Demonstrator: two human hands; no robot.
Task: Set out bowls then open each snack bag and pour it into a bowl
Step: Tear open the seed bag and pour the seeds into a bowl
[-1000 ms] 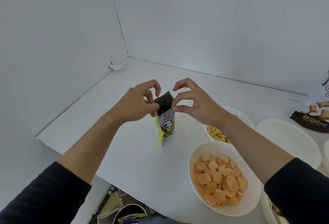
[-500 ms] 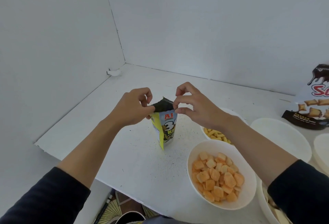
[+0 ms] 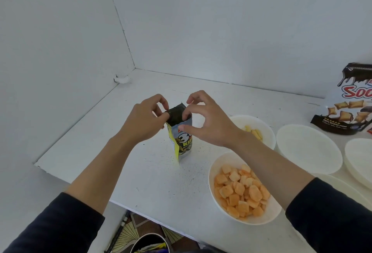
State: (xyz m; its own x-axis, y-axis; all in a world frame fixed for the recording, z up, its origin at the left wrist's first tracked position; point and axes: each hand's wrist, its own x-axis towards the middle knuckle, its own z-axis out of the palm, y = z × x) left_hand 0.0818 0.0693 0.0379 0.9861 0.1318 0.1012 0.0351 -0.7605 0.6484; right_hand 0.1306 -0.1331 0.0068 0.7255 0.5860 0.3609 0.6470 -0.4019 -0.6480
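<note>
Holding orange crackers [image 3: 240, 190], bowl [image 3: 225, 159] beside snack bag [image 3: 182, 142]

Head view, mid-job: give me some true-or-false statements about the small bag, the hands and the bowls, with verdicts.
1. Both the left hand and the right hand pinch the top of the small snack bag. True.
2. The small snack bag lies flat on the table. False: it stands upright.
3. The nearest bowl holds orange square snacks. True.
4. The wide bowl beyond the right forearm is full. False: it looks empty.
5. The brown-and-white bag is being held. False: it stands untouched at the far right.
</note>
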